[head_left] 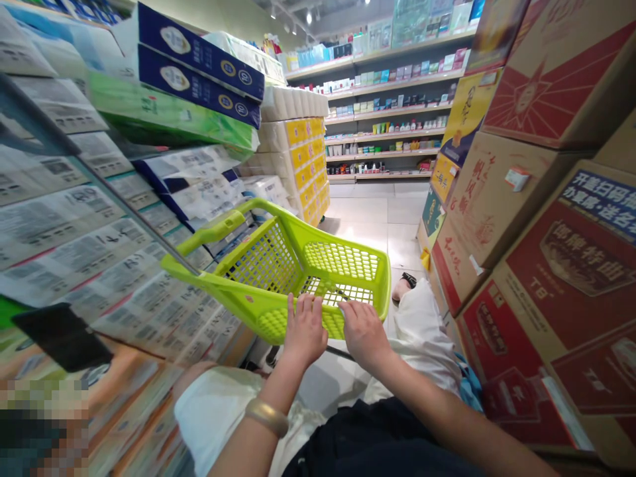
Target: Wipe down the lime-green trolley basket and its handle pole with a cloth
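Observation:
A lime-green plastic shopping basket (348, 262) stands tilted in front of me in a narrow shop aisle, its inside bare. My left hand (304, 330) grips the near rim of the basket, fingers curled over the edge. My right hand (362, 331) holds the same rim just to the right, fingers hooked over it too. A bangle sits on my left wrist. My knees in pale trousers show below the hands. The basket's green handle (218, 228) sticks out to the left.
Stacked packs of tissue and toilet paper (114, 218) fill the left side. Cardboard cartons with red print (546, 252) are piled on the right. Shelves of small goods (387, 112) stand at the far end across a tiled floor (368, 218).

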Demonstrator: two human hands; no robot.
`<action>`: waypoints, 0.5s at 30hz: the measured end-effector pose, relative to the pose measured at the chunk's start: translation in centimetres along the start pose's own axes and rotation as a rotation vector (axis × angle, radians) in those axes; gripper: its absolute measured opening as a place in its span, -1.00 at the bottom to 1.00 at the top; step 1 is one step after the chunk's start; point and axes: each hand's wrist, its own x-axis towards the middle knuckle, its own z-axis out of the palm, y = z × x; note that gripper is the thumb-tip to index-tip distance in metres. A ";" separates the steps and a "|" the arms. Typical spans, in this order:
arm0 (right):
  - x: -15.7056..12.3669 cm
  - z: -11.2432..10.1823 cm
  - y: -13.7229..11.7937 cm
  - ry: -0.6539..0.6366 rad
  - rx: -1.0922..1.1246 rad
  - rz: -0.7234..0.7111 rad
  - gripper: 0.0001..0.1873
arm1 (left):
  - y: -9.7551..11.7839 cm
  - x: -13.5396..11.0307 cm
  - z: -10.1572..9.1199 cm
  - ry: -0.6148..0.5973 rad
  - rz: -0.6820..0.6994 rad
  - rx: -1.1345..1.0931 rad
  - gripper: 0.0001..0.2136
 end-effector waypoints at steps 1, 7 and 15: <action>0.3 0.4 -0.6 -0.013 -0.010 -0.002 -0.63 | 0.0 0.0 -0.1 -0.004 0.002 -0.004 -0.50; 2.3 1.9 -2.9 -0.075 -0.042 -0.075 -0.71 | -0.4 -0.2 0.0 -0.031 -0.002 -0.040 -0.57; -1.4 -0.2 0.2 0.019 -0.057 -0.040 -0.60 | -0.2 -0.5 0.2 0.020 0.002 -0.045 -0.54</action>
